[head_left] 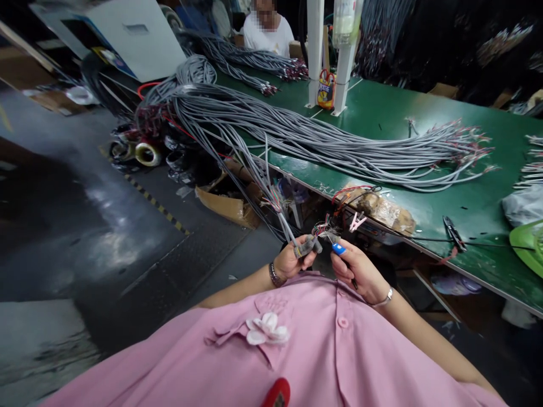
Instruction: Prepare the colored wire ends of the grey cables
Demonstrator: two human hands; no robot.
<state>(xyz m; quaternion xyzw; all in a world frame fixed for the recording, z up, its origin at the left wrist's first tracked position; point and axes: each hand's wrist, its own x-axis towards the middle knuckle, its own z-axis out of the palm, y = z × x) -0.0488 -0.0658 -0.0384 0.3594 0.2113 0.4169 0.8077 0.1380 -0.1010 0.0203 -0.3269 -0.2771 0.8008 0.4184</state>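
Observation:
My left hand [297,259], with grey coverings on some fingers, is closed round the ends of several grey cables [285,225]. Loose coloured wires and bare strands [323,228] stick out past its fingertips. Just to the right, my right hand [355,267] grips a small tool with a blue handle [338,248]. The tool's thin tip reaches the strands by my left fingers. More frayed cable ends [275,199] hang just behind my left hand.
A long bundle of grey cables [297,127] lies across the green table [483,217]. Wire strippers [453,233], a taped package [382,210] and a light green basin [526,246] are at the right. An open cardboard box [227,203] is below. Across the table is a person [268,35].

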